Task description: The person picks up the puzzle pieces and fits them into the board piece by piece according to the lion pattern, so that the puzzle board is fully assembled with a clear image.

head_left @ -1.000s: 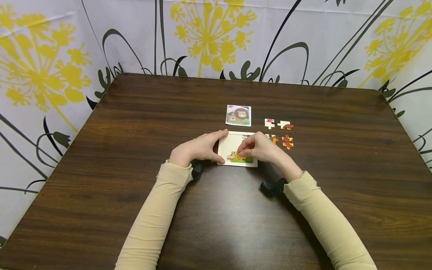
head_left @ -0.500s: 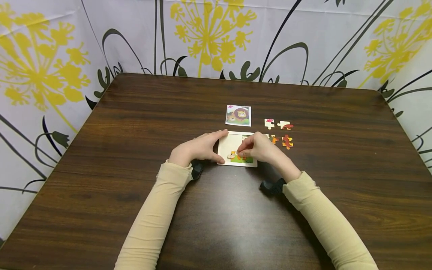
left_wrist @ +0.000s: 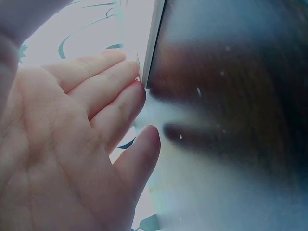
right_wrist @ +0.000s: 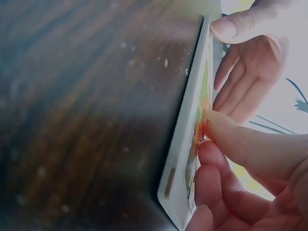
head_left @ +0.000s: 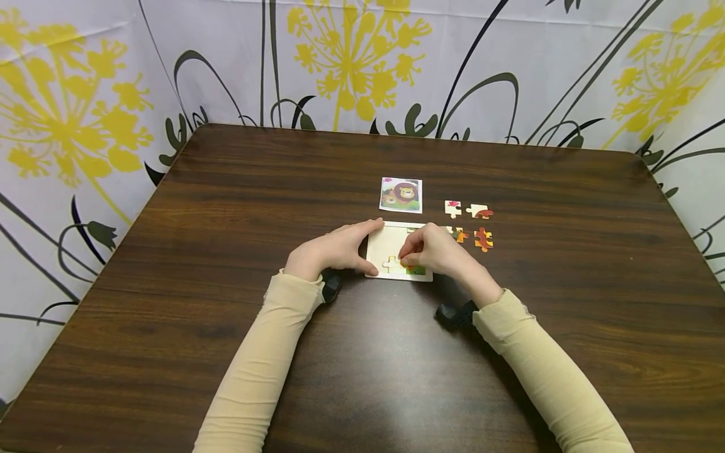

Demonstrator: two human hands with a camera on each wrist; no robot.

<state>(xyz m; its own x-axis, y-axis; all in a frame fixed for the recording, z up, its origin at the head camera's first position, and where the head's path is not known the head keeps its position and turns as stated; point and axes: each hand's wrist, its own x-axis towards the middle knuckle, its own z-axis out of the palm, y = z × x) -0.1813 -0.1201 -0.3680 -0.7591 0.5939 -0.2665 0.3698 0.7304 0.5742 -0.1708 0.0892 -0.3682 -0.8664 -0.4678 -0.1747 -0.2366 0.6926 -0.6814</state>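
A pale wooden puzzle tray lies on the table with some coloured pieces in it along its near side. My left hand spans the tray's left end, thumb at the near corner and index finger at the far one. Its fingers look fairly straight in the left wrist view. Over the tray's near right part, my right hand pinches an orange-marked puzzle piece between thumb and fingertips. That piece is mostly hidden by the fingers. Beside it, a pale piece-shaped outline shows; whether it is glare I cannot tell.
A picture card with lions lies behind the tray. Several loose pieces lie to the right, among them a red-orange piece and a pink-marked piece. The dark wooden table backs onto a flower-patterned cloth.
The green and orange area left of my right fingertips now looks pale with a thin outline. My right hand has shifted only slightly; the left hand stays at the tray.
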